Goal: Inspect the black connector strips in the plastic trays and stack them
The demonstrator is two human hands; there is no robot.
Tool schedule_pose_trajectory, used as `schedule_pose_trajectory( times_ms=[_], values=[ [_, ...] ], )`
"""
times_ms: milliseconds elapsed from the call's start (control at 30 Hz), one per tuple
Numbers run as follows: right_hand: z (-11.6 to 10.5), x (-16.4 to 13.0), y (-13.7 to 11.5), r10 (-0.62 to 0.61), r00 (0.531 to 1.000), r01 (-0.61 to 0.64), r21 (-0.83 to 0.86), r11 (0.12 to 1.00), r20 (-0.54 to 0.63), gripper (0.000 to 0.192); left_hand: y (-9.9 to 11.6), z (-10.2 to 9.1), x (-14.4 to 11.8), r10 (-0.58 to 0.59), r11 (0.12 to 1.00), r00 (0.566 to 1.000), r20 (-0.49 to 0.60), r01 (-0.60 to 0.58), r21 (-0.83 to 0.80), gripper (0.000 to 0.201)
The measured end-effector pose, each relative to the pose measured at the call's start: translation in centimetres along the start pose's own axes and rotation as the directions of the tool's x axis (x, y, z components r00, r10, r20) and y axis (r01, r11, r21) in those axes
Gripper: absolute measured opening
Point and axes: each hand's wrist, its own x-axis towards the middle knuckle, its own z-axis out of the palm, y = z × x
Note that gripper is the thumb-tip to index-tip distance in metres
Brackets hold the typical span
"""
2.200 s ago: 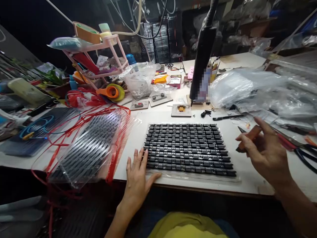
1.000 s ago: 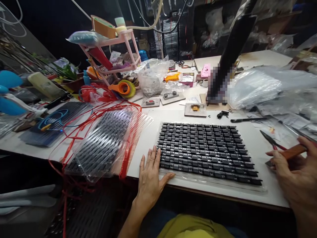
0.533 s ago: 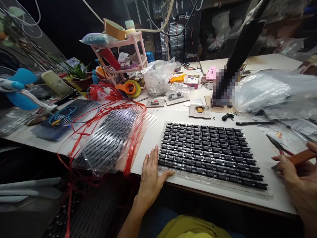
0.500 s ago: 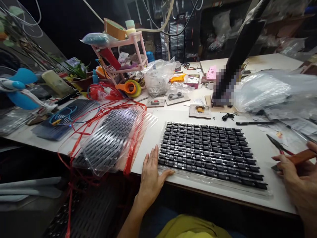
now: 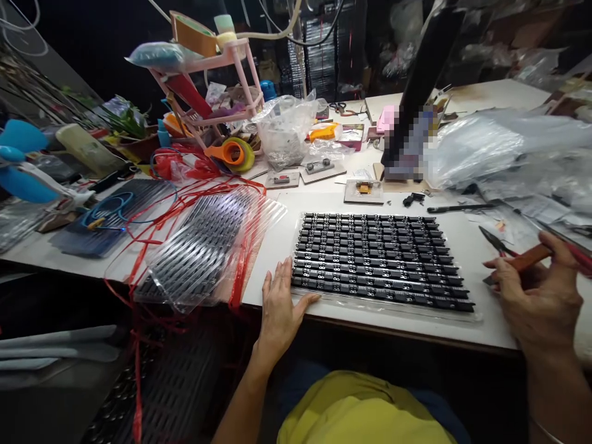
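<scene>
A flat layer of clear tubes filled with black chips lies on the white table in front of me. My left hand rests flat at the table's near edge, fingers spread, thumb against the layer's left near corner. To the right of the layer, my right hand is closed around a brown-handled tool just above the table. A red-handled pair of cutters lies just beyond that hand.
Left of the layer sits a bundle of tubes in plastic with red straps. Behind stand a pink rack, tape rolls, a plastic bag, small jigs and a black stand. Plastic sheeting covers the right.
The view has swung to the left and dipped. My right hand with the tool has stayed right of the layer, dropping closer to the table. My left hand has stayed at the layer's corner.
</scene>
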Motion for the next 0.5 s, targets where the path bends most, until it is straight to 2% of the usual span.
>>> schedule_pose_trajectory(
  times_ms=[133,300,500],
  values=[
    [0.0,-0.1,0.1,-0.026,0.999,0.026,0.012,1.0,0.023,0.072,-0.1,-0.2,0.1,0.01,1.0,0.999,0.046,-0.011,0.019,0.077],
    [0.0,-0.1,0.2,-0.054,0.998,0.053,0.037,0.998,0.038,0.069,0.4,0.2,0.2,0.039,0.995,0.999,-0.011,-0.038,0.096,0.081],
    [-0.1,0.0,-0.1,-0.093,0.994,0.09,0.052,0.995,0.056,0.065,1.8,0.8,0.4,0.107,0.981,0.993,-0.046,-0.098,0.169,0.08]
  ],
)
